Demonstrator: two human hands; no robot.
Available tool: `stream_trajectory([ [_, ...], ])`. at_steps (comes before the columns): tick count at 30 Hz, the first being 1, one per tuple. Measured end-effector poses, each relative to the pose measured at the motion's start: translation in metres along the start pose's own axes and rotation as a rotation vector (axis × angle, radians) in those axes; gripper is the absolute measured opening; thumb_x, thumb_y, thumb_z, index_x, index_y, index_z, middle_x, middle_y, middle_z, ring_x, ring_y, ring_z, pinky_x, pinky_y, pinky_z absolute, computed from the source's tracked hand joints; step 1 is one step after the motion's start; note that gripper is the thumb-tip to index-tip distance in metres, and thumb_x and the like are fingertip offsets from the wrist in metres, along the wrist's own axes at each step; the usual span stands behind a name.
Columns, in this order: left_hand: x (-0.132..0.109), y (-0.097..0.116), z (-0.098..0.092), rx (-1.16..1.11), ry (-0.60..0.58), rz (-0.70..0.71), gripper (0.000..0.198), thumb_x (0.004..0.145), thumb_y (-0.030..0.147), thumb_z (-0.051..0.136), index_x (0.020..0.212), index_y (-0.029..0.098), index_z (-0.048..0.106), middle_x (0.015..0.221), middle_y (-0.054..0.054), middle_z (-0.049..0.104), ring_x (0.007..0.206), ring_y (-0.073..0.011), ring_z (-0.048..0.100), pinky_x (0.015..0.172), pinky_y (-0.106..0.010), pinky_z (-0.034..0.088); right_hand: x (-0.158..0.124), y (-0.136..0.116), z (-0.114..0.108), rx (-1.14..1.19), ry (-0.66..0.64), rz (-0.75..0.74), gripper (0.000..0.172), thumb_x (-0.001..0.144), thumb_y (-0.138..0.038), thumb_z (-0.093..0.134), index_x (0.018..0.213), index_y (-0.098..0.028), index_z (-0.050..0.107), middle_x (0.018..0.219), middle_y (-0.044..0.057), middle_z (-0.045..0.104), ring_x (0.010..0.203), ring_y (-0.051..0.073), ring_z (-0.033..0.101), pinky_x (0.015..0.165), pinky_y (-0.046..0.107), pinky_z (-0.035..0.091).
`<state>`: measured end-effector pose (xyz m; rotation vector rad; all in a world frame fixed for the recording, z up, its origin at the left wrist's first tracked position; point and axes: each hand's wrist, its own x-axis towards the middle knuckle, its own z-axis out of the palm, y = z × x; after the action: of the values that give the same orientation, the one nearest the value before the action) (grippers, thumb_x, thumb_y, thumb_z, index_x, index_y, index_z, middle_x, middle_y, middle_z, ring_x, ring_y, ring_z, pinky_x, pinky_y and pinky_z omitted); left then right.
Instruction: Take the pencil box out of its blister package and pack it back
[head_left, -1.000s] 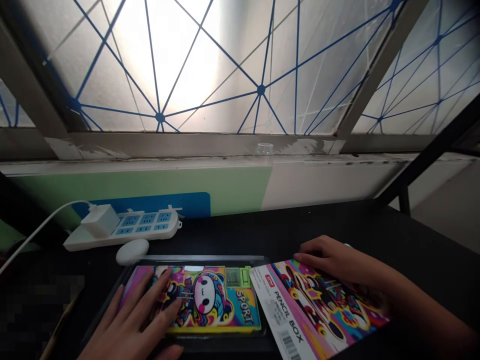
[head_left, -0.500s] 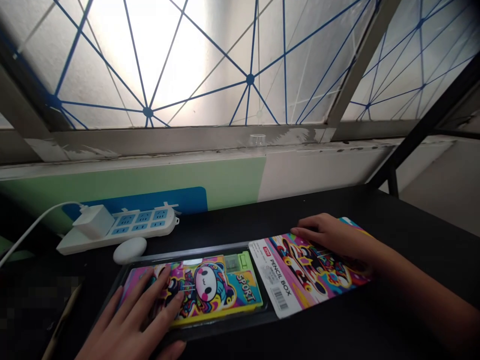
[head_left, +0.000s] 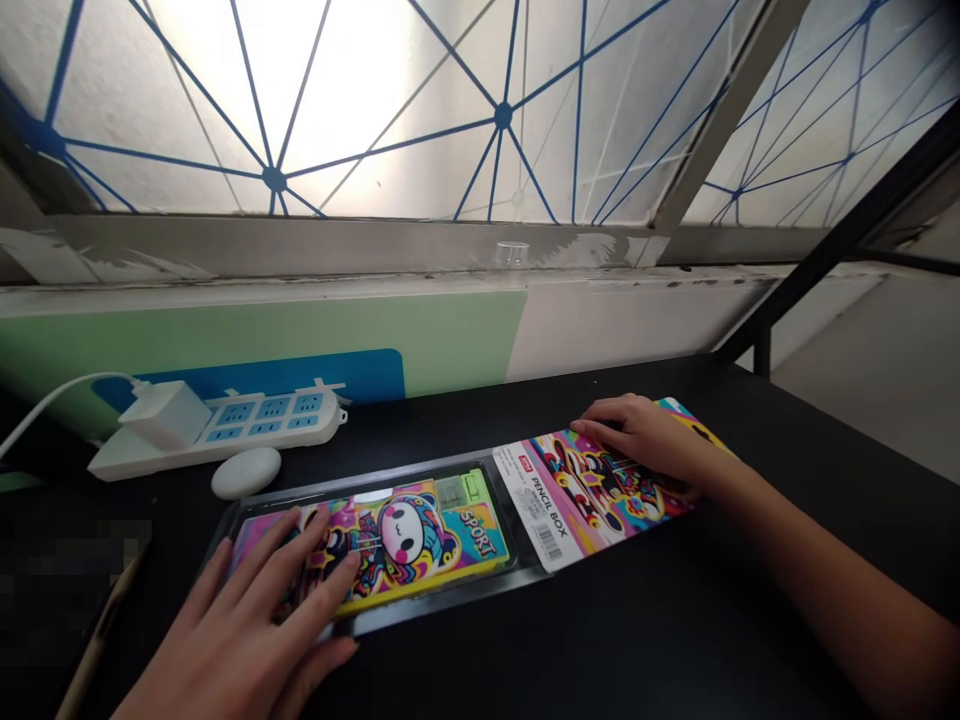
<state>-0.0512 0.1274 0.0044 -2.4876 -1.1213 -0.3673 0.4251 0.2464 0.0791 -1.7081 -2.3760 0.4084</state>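
Just the head view to call from here, and I've got the pencil box [head_left: 405,540] as my landmark: it lies flat in its clear tray [head_left: 442,602] on the black tabletop [head_left: 637,620], cartoon face up, SPORT lettering toward its right end. Here's the left hand [head_left: 244,610], palm down across the box's left end, fingers spread wide, resting on top and gripping nothing I can make out; the thumb reaches past the tray's near edge. Over to the right of the box now: the printed card [head_left: 570,500] lies beside it, its white PENCIL BOX strip meeting the tray's right end, though whether it overlaps the rim I can't tell. The right hand [head_left: 649,435] lies across that card's far edge, fingers lightly bent and close together; whether they pinch the edge or merely lie over it, I can't tell from my seat. Beyond the box's left end sit a white rounded object [head_left: 246,472] and, farther off, the power strip [head_left: 270,425]. The step in hand, by my reading: the left steadies box and tray while the right handles the card. As I judge it, the next move on the card calls for a sure hold at its edge and steady left fingers, so the box doesn't slide in its tray.
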Motion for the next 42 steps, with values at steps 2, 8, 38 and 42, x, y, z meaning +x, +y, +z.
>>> stream_trajectory([
  [2,0.000,0.000,-0.003,0.004,-0.033,-0.007,0.057,0.103,0.052,0.052,0.157,0.036,0.044,0.159,-0.011,0.050,0.144,-0.0398,0.047,0.122,-0.062,0.023,0.000,0.003,-0.003,-0.001,0.015,-0.005,0.045,0.096,-0.059,0.045,0.089,-0.027,0.075,0.095,0.005,0.079,0.089,0.027,0.070,0.084,0.037,0.049],
  [8,0.002,0.005,-0.011,0.008,-0.052,-0.021,0.062,0.106,0.051,0.046,0.164,0.037,0.027,0.164,-0.011,0.043,0.147,-0.0408,0.044,0.115,-0.064,0.036,-0.003,-0.005,0.003,0.032,0.025,0.026,0.045,0.097,-0.061,0.048,0.089,-0.027,0.076,0.093,0.003,0.080,0.085,0.025,0.071,0.078,0.034,0.050],
  [38,0.048,0.036,-0.068,-1.676,0.475,-1.184,0.045,0.101,0.047,0.059,0.142,0.036,0.046,0.160,-0.009,0.043,0.155,-0.0324,0.030,0.116,-0.055,0.040,-0.012,-0.035,0.038,0.032,-0.054,-0.079,0.061,0.089,-0.070,0.059,0.135,-0.031,0.064,0.133,0.010,0.067,0.121,0.036,0.065,0.103,0.046,0.054],
  [42,0.048,0.044,-0.072,-1.813,0.500,-1.124,0.053,0.101,0.046,0.057,0.149,0.037,0.036,0.159,-0.012,0.042,0.156,-0.0324,0.028,0.115,-0.054,0.040,-0.002,-0.052,0.047,-0.026,0.011,-0.094,0.070,0.086,-0.076,0.055,0.138,-0.029,0.063,0.143,0.014,0.062,0.131,0.040,0.058,0.108,0.053,0.050],
])
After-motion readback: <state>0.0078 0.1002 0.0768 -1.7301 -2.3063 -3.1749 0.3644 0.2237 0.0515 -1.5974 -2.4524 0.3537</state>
